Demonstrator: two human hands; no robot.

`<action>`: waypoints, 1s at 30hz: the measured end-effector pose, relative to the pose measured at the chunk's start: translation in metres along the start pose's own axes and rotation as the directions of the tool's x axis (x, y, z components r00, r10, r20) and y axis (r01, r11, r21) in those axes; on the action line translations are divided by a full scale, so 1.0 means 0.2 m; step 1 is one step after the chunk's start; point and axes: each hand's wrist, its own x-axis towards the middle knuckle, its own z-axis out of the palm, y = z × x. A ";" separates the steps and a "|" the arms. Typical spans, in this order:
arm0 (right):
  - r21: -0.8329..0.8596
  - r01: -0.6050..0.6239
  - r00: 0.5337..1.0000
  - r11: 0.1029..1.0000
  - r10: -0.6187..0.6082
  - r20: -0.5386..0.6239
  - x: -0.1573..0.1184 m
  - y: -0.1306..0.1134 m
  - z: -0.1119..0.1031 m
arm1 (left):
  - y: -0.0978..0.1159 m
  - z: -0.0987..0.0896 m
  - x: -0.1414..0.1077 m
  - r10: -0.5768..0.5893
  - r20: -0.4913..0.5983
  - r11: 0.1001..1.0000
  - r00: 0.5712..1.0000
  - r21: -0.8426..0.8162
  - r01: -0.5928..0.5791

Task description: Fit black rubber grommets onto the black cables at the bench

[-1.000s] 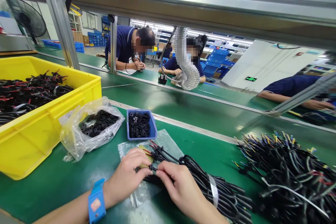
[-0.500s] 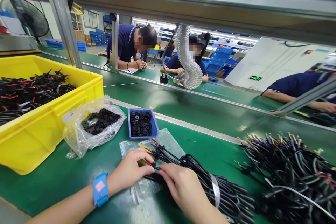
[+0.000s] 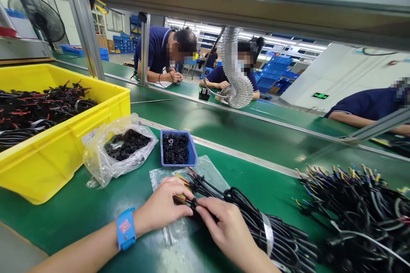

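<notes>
My left hand (image 3: 166, 204), with a blue wrist strap (image 3: 126, 229), pinches a black cable near its end with thumb and fingers. A small black plastic part (image 3: 194, 203) sits on that cable between my two hands. From the other side, my right hand (image 3: 226, 224) grips the cable right beside the part, thumb and index finger closed. Beyond and to the right lies a bundle of black cables (image 3: 288, 236), held by a whitish band (image 3: 267, 234), with red wire ends at its far tip. Under the hands is a clear plastic bag (image 3: 208, 170).
A small blue box (image 3: 178, 165) and an open plastic bag (image 3: 98, 155) hold black plastic parts. The yellow bin (image 3: 64, 153) at left contains cables. More cables (image 3: 361, 213) are heaped at right. A metal post (image 3: 81, 21) and ribbed hose (image 3: 237, 81) stand ahead; co-workers sit beyond.
The view has shifted slightly. My left fingers have moved up against the black plastic part, which now shows more plainly between my hands; my right hand keeps its pinch.
</notes>
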 end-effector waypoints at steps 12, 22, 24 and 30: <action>0.056 -0.113 0.992 0.992 0.109 0.057 0.02 -0.02 -0.02 | 0.02 -0.05 0.01 -0.024 0.054 0.998 0.998 -0.052 0.027; 0.019 -0.116 0.987 0.993 0.118 -0.112 0.00 -0.01 -0.04 | 0.09 -0.27 0.24 0.106 -0.144 0.993 0.984 0.061 -0.098; 0.004 -0.111 0.985 0.994 0.111 -0.133 0.00 0.00 -0.05 | 0.07 -0.28 0.32 0.203 -0.168 0.960 0.965 0.230 -0.161; -0.219 -0.263 0.947 0.940 0.209 -0.243 0.05 0.08 -0.18 | -0.02 -0.26 0.47 0.167 0.180 0.577 0.969 0.779 -0.244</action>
